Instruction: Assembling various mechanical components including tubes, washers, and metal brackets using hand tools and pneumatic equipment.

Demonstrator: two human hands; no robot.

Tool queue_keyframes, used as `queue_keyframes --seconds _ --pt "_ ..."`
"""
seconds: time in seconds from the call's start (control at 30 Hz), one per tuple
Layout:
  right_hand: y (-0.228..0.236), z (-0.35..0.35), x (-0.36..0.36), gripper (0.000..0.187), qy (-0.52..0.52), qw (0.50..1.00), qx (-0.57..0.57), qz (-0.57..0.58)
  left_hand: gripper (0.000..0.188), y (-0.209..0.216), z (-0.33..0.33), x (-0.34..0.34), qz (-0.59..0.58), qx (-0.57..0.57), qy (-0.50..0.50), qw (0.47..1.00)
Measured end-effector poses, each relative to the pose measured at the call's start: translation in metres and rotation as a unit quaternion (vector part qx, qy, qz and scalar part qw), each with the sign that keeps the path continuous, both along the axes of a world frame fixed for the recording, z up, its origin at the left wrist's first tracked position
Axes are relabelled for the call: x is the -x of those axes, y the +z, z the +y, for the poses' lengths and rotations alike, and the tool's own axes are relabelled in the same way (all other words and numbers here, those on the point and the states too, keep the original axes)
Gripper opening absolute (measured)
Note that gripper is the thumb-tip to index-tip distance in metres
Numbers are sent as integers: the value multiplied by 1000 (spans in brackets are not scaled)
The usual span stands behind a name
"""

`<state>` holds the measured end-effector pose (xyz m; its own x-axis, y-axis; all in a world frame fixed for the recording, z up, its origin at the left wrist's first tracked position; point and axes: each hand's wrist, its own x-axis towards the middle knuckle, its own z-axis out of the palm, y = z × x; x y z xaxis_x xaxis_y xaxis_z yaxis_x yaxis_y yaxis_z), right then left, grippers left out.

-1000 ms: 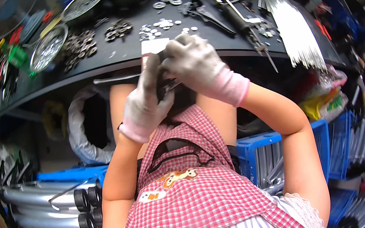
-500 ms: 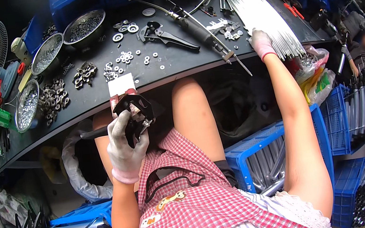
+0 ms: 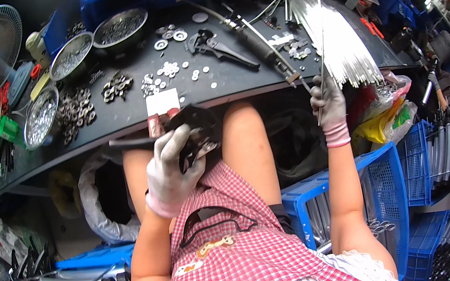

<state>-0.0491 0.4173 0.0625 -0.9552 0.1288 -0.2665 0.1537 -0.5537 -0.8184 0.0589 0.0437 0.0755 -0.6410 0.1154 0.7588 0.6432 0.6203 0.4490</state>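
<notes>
Two gloved hands, both loaded. Nearest you, above your lap and short of the tabletop [image 3: 239, 78], your left hand [image 3: 171, 169] has its fingers curled about a black part [image 3: 204, 120]; the glove hides some of its shape. A black bar [image 3: 130, 142] shows to the left; can't tell if it's joined on. Judging by looks: part stiff, weighty for its size, smooth enough to turn in the glove. Best held round the solid body.

Farther right, near the tabletop's edge, your right hand [image 3: 331, 103] has its fingers closed on a thin metal rod [image 3: 319, 8], low down, most of its length reaching up and away. Probably light, springy, slick; the long free end may sway, or bend if forced. Gripping nearer mid-length should steady it.

Beyond, on the tabletop: a bundle of pale rods [image 3: 342, 42] behind yours; small washers [image 3: 169, 69] leftward; metal bowls [image 3: 120, 30] farther back.
</notes>
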Motion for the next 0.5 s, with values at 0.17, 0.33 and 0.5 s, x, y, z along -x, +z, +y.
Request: queue_keyframes --seconds 0.17,0.33,0.5 --pt "37 -65 -33 44 241 872 399 151 71 22 12 7 38 41 -30 998" --pt "31 -176 -94 43 160 966 140 144 71 35 17 3 62 88 -12 994" --pt "45 -201 -111 19 215 967 93 100 67 29 14 -5 54 122 -18 991"
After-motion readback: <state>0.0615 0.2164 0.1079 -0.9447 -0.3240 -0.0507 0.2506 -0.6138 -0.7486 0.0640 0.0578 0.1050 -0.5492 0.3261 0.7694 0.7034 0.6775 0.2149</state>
